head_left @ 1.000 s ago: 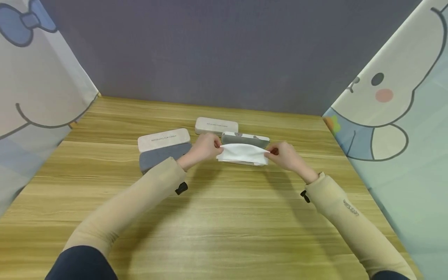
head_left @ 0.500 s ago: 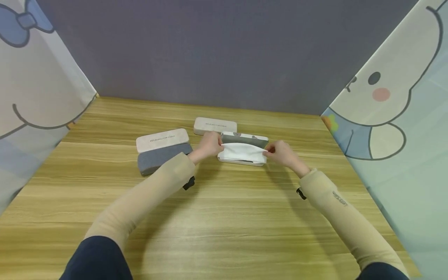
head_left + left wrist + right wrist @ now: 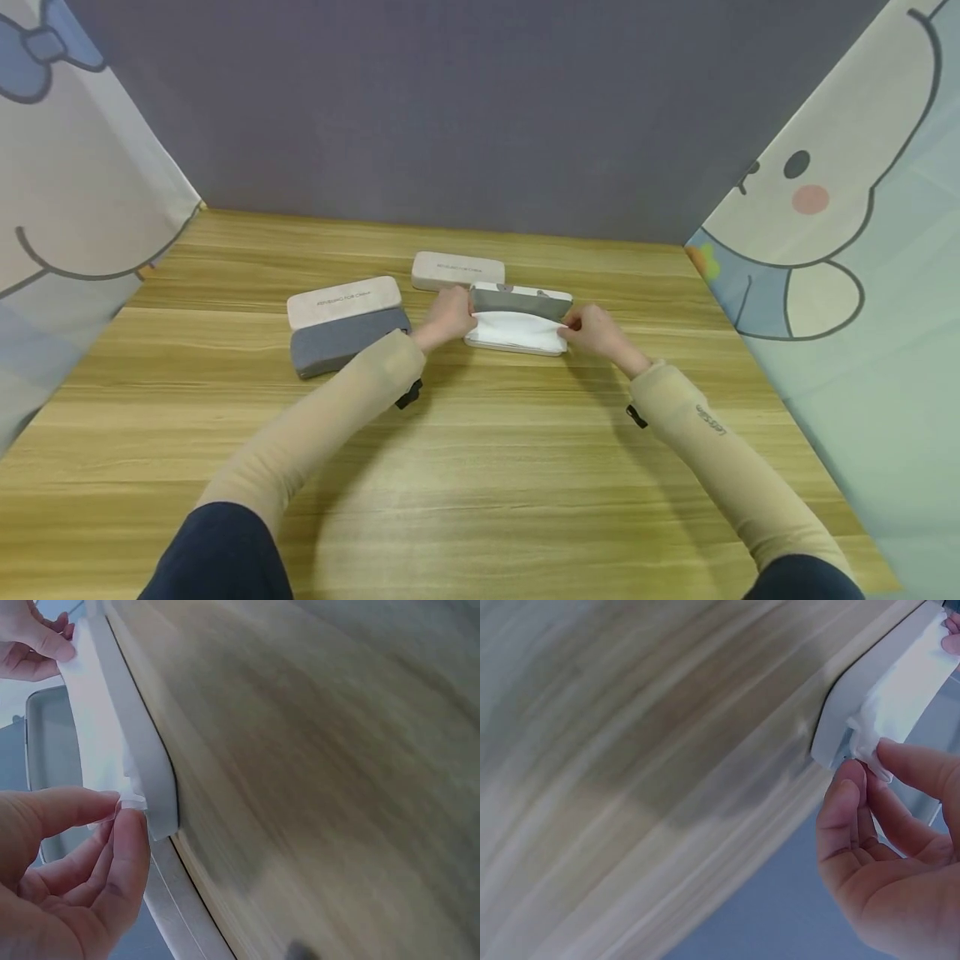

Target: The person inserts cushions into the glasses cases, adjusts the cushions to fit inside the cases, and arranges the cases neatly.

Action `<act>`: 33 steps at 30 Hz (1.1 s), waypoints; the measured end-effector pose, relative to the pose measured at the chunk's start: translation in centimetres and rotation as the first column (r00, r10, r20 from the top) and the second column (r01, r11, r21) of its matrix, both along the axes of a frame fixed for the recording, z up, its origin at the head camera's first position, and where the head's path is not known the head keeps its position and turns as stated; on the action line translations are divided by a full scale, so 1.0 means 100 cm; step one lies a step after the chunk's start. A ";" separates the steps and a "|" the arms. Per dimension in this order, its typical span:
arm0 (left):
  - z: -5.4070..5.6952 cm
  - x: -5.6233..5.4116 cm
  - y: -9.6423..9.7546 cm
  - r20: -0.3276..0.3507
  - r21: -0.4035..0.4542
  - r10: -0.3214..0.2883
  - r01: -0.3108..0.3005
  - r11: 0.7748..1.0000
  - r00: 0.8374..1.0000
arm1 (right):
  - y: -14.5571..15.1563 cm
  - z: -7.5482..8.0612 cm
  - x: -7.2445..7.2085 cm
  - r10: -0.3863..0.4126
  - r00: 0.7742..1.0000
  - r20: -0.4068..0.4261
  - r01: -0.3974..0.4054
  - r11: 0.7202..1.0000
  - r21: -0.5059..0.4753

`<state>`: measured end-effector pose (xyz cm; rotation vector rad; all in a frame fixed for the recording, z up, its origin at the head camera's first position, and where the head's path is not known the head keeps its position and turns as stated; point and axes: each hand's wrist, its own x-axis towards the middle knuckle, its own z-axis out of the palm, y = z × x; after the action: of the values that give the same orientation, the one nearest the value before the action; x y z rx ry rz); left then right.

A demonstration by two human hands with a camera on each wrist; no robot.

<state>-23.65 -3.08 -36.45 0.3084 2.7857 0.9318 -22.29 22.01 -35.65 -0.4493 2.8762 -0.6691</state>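
An open eyeglass case (image 3: 521, 302) with a grey lining and a patterned white lid stands near the back of the table, its lid raised. Over its lower half lies a white cloth (image 3: 519, 330), spread lengthwise within the front rim. My left hand (image 3: 447, 315) pinches the cloth's left end between thumb and fingers; the left wrist view shows this grip (image 3: 82, 870) close up. At the other end my right hand (image 3: 596, 329) pinches a bunched corner, seen also in the right wrist view as the cloth (image 3: 900, 697) gathers at the fingertips. Whatever lies beneath the cloth is hidden.
Behind the left hand rests a closed pale case (image 3: 458, 271) with lettering. Further left, another pale lettered case (image 3: 344, 302) lies against a blue-grey case (image 3: 348, 340), near my left forearm. A grey panel (image 3: 450, 117) borders the wooden table (image 3: 480, 483) at the back.
Both hands have lowered the white cloth into the open case and drawn slightly closer together. Its front edge, earlier hanging near the rim, now lies inside. The camera view has shifted slightly.
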 end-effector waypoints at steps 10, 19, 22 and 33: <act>-0.002 -0.001 0.001 -0.026 -0.034 0.009 -0.010 0.999 1.000 | -0.002 -0.005 -0.002 -0.047 0.998 0.041 0.047 0.999 -0.011; -0.004 0.000 0.003 -0.044 -0.067 0.023 -0.026 0.997 0.999 | -0.003 -0.009 -0.005 -0.073 0.996 0.053 0.073 0.997 -0.006; -0.004 0.001 0.003 -0.051 -0.061 0.030 -0.033 0.998 0.998 | -0.003 -0.009 -0.005 -0.081 0.995 0.066 0.082 0.996 -0.016; -0.003 0.000 0.000 -0.017 -0.042 0.042 -0.043 0.998 0.999 | -0.002 -0.011 -0.004 -0.106 0.992 0.066 0.109 0.993 -0.047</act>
<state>-23.60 -3.10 -36.78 0.2528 2.8330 0.8816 -22.67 21.80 -36.73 -0.2758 2.8450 -0.7599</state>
